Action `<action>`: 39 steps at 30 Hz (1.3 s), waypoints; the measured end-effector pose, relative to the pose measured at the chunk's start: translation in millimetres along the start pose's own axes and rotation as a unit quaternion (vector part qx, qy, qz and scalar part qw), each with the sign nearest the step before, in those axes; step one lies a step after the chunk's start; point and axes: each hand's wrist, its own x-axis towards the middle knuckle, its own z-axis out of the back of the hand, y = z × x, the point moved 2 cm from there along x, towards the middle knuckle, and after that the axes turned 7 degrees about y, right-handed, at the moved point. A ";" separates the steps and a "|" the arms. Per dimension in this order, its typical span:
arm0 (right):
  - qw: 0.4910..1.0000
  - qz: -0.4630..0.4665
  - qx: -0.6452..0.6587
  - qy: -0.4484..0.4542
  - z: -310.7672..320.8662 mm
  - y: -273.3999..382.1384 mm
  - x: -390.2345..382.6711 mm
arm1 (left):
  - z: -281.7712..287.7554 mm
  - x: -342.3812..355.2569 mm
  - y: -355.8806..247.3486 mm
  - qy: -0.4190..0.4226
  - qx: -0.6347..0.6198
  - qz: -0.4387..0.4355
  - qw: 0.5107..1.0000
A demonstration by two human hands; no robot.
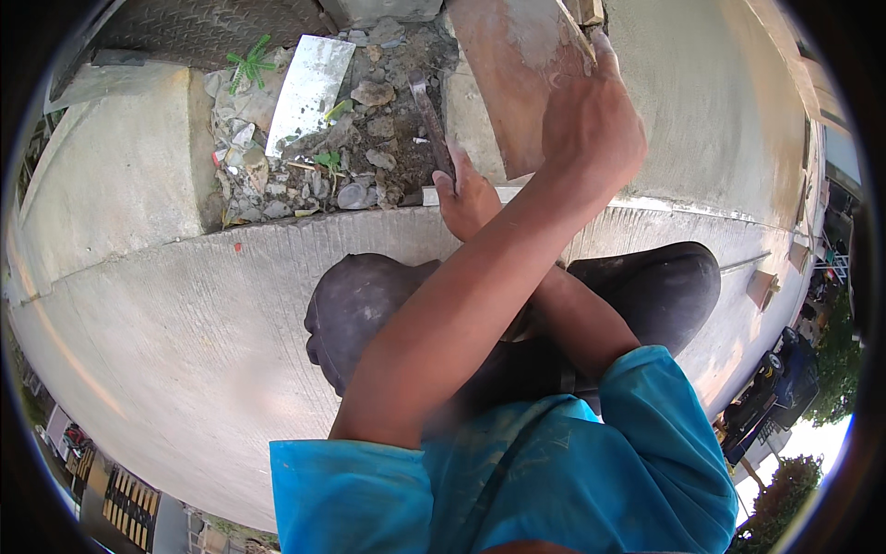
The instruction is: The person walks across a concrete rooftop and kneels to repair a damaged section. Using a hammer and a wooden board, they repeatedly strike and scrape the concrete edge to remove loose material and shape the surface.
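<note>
My arms are crossed. My left hand point(591, 120) reaches to the upper right, fingers bent at the edge of a worn reddish board point(494, 74), beside a small wooden piece point(588, 11); what it grips is hidden by the hand. My right hand point(469, 203), lower and left of it, is closed on a long, flat, dark metal bar point(429, 115), which points up over the rubble point(374, 157). A pale concrete strip point(466, 120) runs between the bar and the board.
A white broken sheet point(305, 92) and a small green plant point(249, 66) lie in the rubble. Concrete blocks flank it at left point(129, 157) and right point(706, 111). My knees in dark pants point(365, 295) rest on ridged pavement point(185, 351). A parked vehicle point(766, 397) is at far right.
</note>
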 end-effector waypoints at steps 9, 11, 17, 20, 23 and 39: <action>0.997 -0.032 -0.030 -0.070 -19.6 -44.2 164.8 | -3.5 -3.2 -11.5 0.062 -0.008 0.025 0.998; 0.996 -0.077 0.031 -0.038 -15.5 -35.4 173.0 | 1.2 1.1 -10.9 0.068 -0.002 0.019 0.997; 0.995 -0.073 -0.063 -0.025 -8.0 -19.7 142.0 | -21.2 6.7 0.4 0.030 -0.019 -0.037 0.999; 0.992 -0.086 -0.065 -0.060 -11.9 -37.5 156.2 | -20.4 8.1 -3.1 0.042 -0.009 -0.029 0.999; 0.996 -0.048 -0.079 -0.017 -10.2 -18.8 134.9 | -14.2 6.6 7.0 0.010 0.004 -0.030 0.999; 0.993 -0.064 -0.091 -0.046 -15.7 -35.8 150.2 | 4.7 5.4 -7.9 0.065 -0.015 -0.007 0.998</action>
